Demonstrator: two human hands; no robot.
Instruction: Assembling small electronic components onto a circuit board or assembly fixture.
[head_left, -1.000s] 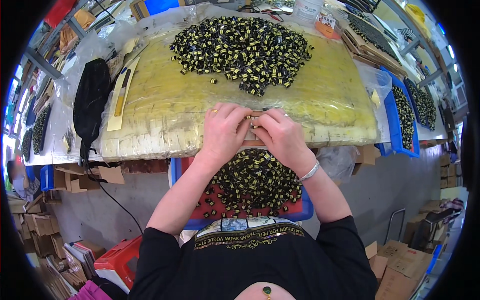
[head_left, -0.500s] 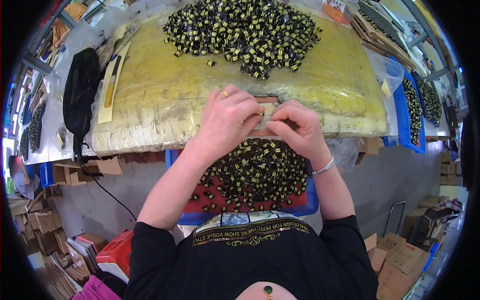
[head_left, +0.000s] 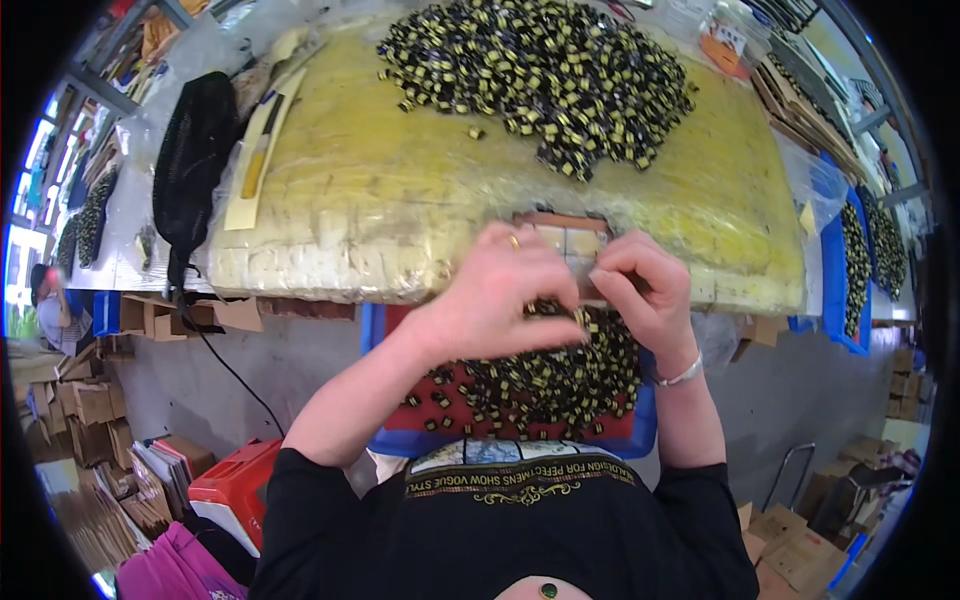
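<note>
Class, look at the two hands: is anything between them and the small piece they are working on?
Nothing visible. The left hand and right hand already meet at the small piece, above the red tray of black-and-yellow parts.

Bare yellow pad [head_left: 400, 190] — component heap [head_left: 545, 75] beyond.

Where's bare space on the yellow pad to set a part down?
Free: the yellow plastic-wrapped pad between the black mesh bag and the heap of small black-and-yellow parts. Crowded: the top by that heap and the near edge around both hands.
</note>
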